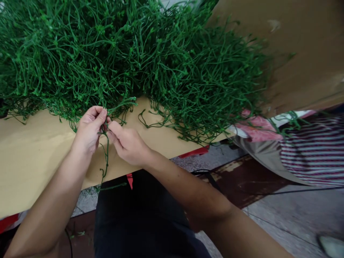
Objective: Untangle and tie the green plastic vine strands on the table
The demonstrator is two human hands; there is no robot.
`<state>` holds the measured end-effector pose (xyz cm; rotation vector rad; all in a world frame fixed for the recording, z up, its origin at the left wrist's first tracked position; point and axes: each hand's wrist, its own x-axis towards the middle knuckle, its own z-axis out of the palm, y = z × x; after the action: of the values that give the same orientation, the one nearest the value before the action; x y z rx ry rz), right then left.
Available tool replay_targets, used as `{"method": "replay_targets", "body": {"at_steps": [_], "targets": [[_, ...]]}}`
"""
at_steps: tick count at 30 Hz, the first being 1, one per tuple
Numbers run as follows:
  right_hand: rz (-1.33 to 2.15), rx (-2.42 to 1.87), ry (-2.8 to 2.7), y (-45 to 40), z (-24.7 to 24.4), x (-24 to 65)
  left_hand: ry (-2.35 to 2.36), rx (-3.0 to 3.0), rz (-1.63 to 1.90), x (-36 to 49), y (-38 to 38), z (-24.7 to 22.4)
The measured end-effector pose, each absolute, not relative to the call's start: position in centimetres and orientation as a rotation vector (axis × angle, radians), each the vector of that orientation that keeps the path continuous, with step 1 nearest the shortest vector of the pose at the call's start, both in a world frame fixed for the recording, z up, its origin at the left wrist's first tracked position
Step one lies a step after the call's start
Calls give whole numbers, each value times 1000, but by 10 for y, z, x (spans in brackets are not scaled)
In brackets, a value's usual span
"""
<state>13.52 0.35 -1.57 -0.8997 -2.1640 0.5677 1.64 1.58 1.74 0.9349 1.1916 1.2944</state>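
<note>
Thin green plastic-looking stems (106, 154) are pinched between the fingertips of my left hand (92, 125), with their lower ends hanging over the table's near edge. Close against it on the right, my right hand (127, 139) has its thumb and fingers closed on the same stems. Its fingertips are partly hidden. Just beyond both hands, a large tangled heap of green stems (134, 53) spreads across the tan tabletop (34, 154).
At the right, a person in a striped garment (314, 150) is beside the table, near a pink cloth (258, 127). A brown board or sheet (303, 46) lies at the back right. Red material (195, 152) shows under the table edge. A dark cable crosses the floor.
</note>
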Motion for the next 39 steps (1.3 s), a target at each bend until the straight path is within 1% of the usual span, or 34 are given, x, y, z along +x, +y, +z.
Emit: {"method": "replay_targets", "body": {"at_steps": [4, 6, 9, 10, 11, 14, 16, 19, 21, 24, 27, 31, 36, 39], "targets": [[486, -812, -2316, -6, -13, 137, 1205, 870, 1281, 16, 16, 16], [495, -571, -2500, -24, -9, 134, 1233, 824, 1341, 8, 20, 17], [547, -23, -2661, -52, 2, 127, 1261, 845, 1455, -8, 24, 21], [548, 24, -2633, -56, 7, 127, 1252, 899, 1459, -12, 24, 22], [540, -38, -2560, -56, 14, 129, 1244, 949, 1438, -13, 24, 22], [497, -540, -2155, -39, 37, 148, 1215, 1109, 1323, -5, 19, 22], [454, -775, -1929, -22, 50, 166, 1189, 1209, 1248, 4, 17, 22], [419, -929, -1911, -2, 59, 183, 1149, 1267, 1158, 12, 15, 23], [476, -1000, -1996, 8, 54, 185, 1137, 1256, 1133, 13, 15, 24], [641, -1082, -2109, 17, 41, 178, 1141, 1232, 1143, 11, 16, 24], [707, -1083, -2137, 22, 31, 171, 1153, 1227, 1151, 9, 16, 24], [643, -1018, -2069, 23, 25, 170, 1174, 1239, 1149, 11, 17, 24], [427, -963, -1870, 9, 16, 165, 1200, 1224, 1187, 12, 16, 24], [412, -956, -1878, 6, 11, 162, 1199, 1222, 1205, 12, 16, 24]]}}
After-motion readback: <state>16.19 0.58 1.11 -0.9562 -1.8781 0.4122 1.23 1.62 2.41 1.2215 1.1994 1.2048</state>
